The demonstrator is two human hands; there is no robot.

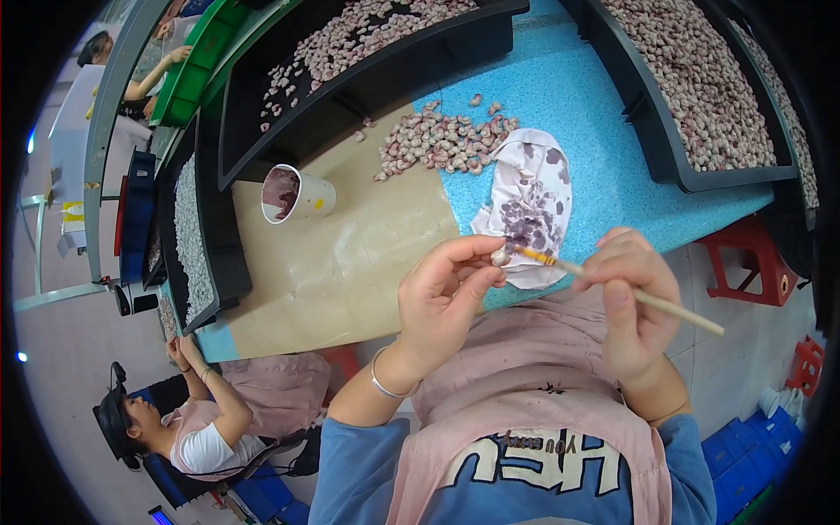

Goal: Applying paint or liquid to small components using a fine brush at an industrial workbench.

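My left hand (437,302) pinches a small rounded whitish piece (500,257) between thumb and fingertips. In my right hand (637,293) is a thin paintbrush (678,310) with a pale wooden handle, and its tip meets or nearly meets the piece. Just beyond both hands lies a crumpled white cloth (553,179) covered in dark purple blots. A loose heap of small white-and-pink curled pieces (437,140) sits past the cloth. To the left, a white paper cup (315,198) leans toward me, its inside coated with purplish-brown colour.
Black trays full of similar pieces stand at the back (437,61) and the right (678,175). A black tray of paler pieces (197,236) borders the left. Brown paper (350,289) covers part of the blue tabletop. A seated co-worker (210,420) is at lower left; a red stool (757,267) stands right.
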